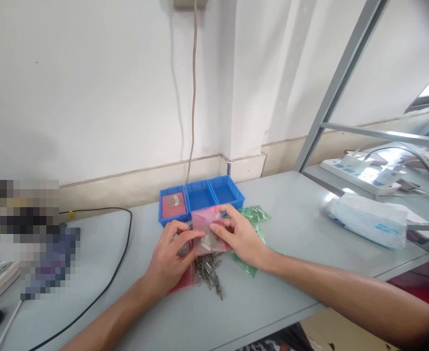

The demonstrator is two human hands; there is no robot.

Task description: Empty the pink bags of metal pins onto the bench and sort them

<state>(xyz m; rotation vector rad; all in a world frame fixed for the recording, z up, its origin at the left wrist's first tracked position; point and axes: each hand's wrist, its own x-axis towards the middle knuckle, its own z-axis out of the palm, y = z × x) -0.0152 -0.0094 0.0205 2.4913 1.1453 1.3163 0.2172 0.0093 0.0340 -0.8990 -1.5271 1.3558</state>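
Observation:
Both my hands hold a small pink plastic bag (207, 225) just above the grey table (287, 234). My left hand (172, 258) pinches the bag's left edge, fingers closed. My right hand (240, 236) grips its right side and top edge. Under the bag lies a heap of small metal pins (209, 273), some spilling toward me. Another pink bag (185, 280) lies flat beneath my left hand. Green plastic bags (256, 214) lie under and behind my right hand.
Three joined blue trays (214, 191) stand by the wall; the left one holds a pink bag with a metal part. A black cable (115, 263) curves across the left. A white packet (369, 220) and a power strip (360, 173) lie right.

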